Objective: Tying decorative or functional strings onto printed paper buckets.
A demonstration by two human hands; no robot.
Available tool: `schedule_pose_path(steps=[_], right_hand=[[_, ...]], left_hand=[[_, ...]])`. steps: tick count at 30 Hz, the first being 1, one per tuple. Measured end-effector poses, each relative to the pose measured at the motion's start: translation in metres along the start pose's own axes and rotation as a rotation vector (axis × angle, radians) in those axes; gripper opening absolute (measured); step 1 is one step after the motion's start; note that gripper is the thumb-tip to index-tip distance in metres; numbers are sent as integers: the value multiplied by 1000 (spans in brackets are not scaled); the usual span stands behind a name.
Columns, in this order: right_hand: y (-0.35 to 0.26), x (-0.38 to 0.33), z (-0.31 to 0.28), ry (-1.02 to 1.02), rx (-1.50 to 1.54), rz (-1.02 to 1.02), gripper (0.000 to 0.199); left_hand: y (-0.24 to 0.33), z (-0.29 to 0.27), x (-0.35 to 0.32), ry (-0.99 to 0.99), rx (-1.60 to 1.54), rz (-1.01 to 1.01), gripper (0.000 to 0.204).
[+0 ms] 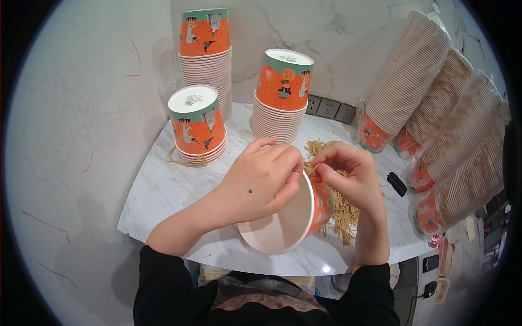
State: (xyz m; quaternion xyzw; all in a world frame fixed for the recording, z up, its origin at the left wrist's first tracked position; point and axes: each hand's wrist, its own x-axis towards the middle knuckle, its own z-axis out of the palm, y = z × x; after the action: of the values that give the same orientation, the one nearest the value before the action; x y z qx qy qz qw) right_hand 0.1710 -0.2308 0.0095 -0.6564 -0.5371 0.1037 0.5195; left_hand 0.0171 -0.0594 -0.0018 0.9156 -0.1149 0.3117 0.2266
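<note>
While both black-sleeved forearms are coming up from the lower edge, the person is holding an orange printed paper cup (pixel 304 214) tilted on its side just above the near edge of the white marble tabletop (pixel 163 190), its pale open mouth facing down and to the left. The left hand (pixel 261 182) is curling over the cup's rim, fingers closed together against the rim at its upper edge. The right hand (pixel 350 176) is sitting just beside it, thumb and forefinger pinched together on a thin tan string (pixel 314 169) right at the cup's rim, so that the two hands are almost touching there.

Beneath and behind the right hand, a loose heap of tan strings (pixel 340 212) is lying on the tabletop, spreading from the cup toward the back. A small black object (pixel 396 183) is resting to the right of the heap.

Farther back on the left, a short stack of upturned orange cups (pixel 197 127) is standing with a loop of string at its foot. Behind it a taller stack (pixel 205 54) is rising against the marble wall, and a third stack (pixel 283 92) is standing near the middle. A row of grey wall sockets (pixel 329 108) is showing behind that. On the right, long sleeves of cups in clear plastic wrap (pixel 446 119) are leaning against the wall.
</note>
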Motion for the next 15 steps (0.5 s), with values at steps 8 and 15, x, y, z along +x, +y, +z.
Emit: schedule_pose_path(steps=[8,15], right_hand=[[-4,-1,10,-214,164,136,15],[4,0,17,-176,45,91,14]], left_hand=[[1,-2,-5,-72,-182,-305,8],[-16,-7,5,-253,-500,-532,20]])
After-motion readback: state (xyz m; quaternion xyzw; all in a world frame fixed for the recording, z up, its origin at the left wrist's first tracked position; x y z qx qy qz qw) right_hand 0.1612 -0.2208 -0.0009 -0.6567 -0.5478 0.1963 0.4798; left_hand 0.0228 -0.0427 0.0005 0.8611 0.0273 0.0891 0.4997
